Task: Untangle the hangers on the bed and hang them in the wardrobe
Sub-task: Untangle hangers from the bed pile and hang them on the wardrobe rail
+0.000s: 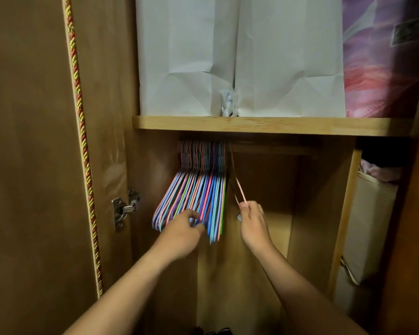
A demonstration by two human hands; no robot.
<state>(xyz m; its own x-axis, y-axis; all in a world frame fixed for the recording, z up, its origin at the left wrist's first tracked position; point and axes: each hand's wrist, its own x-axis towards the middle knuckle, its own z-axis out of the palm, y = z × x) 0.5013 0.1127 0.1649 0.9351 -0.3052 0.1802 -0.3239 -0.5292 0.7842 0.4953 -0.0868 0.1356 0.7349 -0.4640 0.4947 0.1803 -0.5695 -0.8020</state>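
1. Packed row of hangers (pixel 194 197) under the shelf (pixel 271 125), at the left of the wardrobe (pixel 324 189) compartment.
2. Single hanger (pixel 237 187) just right of the row, apart from it.
3. Left hand (pixel 184 228) before the row; right hand (pixel 252 221) at the single hanger's lower end.
4. Paper bags (pixel 240 56) on the shelf.
5. Hinge (pixel 125 210) left of the row.

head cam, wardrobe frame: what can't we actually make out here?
- Hooks of the hanger bundle, head view: hidden behind the shelf edge, so seating on the rail can't be confirmed.
- Top of the pink hanger pinched by the right hand: same shelf edge, plus shadow.
- Left hand fingertips: buried among the hangers, grip unclear.
- Wardrobe floor: cut off by the bottom edge.
- Bed: out of frame.
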